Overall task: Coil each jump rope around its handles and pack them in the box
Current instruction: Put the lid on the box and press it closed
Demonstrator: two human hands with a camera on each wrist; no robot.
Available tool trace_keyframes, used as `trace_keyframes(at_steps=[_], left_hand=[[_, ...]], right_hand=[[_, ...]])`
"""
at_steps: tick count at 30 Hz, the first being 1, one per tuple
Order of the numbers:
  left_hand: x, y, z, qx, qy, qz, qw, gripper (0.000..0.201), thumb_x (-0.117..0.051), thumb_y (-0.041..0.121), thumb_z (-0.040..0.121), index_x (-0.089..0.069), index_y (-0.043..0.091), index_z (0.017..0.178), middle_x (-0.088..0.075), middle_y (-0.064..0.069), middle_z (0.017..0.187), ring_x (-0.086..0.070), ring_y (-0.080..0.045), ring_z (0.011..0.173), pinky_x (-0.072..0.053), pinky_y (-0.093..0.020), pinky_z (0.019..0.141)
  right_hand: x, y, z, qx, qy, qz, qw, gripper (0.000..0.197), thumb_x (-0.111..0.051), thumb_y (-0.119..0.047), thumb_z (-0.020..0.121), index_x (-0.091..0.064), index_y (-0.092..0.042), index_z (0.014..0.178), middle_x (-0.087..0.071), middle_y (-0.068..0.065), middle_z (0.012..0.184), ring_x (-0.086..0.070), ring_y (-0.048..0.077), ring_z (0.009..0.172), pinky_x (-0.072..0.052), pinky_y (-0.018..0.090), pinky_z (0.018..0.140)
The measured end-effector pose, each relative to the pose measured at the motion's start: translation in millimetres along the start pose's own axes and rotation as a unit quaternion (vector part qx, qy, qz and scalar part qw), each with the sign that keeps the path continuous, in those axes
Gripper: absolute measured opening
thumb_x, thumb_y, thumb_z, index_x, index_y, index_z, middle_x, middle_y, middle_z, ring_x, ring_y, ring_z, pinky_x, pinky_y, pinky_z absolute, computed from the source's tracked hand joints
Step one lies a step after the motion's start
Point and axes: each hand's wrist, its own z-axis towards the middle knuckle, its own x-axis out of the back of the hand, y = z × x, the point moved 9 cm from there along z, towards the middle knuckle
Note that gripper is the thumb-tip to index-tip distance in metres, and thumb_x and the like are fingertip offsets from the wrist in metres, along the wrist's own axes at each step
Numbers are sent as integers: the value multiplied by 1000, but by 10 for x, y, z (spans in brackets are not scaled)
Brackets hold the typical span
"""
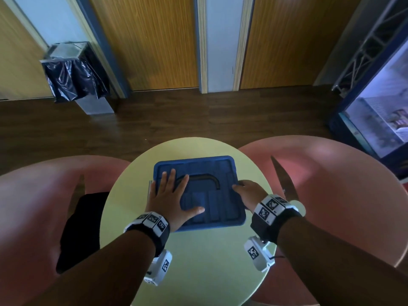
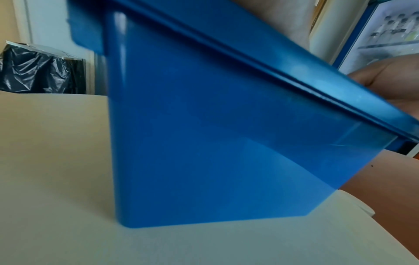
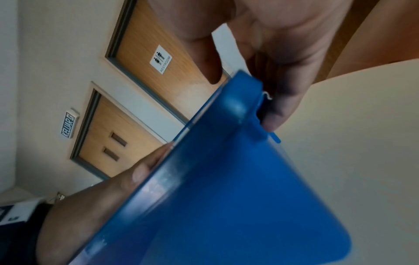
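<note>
A blue plastic box (image 2: 204, 143) stands on the round pale table (image 1: 198, 261) with its blue lid (image 1: 218, 171) on top. A black carry handle (image 1: 207, 177) lies flat on the lid. My left hand (image 1: 170, 195) lies flat on the lid's left half, fingers spread and straight. My right hand (image 1: 247, 193) grips the lid's right edge (image 3: 240, 100), thumb on top and fingers curled under a clip at the rim. No jump rope shows in any view.
Two pink chairs (image 1: 331, 195) flank the table, the left one (image 1: 33, 206) with a black item (image 1: 81, 228) on its seat. A bin with a black bag (image 1: 72, 74) stands by the far wall's doors. A glass-front fridge (image 1: 379, 107) is at the right.
</note>
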Motion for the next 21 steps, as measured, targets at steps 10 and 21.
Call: trace_keyframes(at_steps=[10,21], left_hand=[[17,-5,3,2,12,-7,1000,109,-12,101,62,17,45,151,32,6,159,30,-19,147,11,-50,121],[34,-10,23,5,13,-2,1000,109,-11,101,62,16,45,152,30,5,160,29,-19,147,10,-50,121]], right_hand=[[170,194,55,-47,39,193,979,22,-54,0,94,-67,-15,104,-65,13,66,-56,23,54,-44,28,49],[185,-49,74,-8,31,-28,999,43,-78,-36,81,-49,-24,110,-71,5,91,-67,18,77,-44,25,57]])
